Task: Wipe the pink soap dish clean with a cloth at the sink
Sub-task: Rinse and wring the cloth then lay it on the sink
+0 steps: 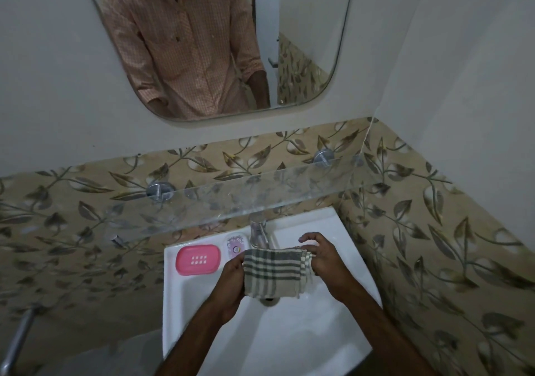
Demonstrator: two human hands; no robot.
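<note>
Both hands, left hand (231,278) and right hand (322,257), gripping cloth (273,271); soap dish (197,259) just left.

Dim, flat light; soft focus, bowed edges.

Leaf-patterned tiles (434,245) below white wall (43,86), mirror (304,14), glass shelf (260,193).

One soap dish (197,259), one cloth (275,273), two hands (231,286)
</note>
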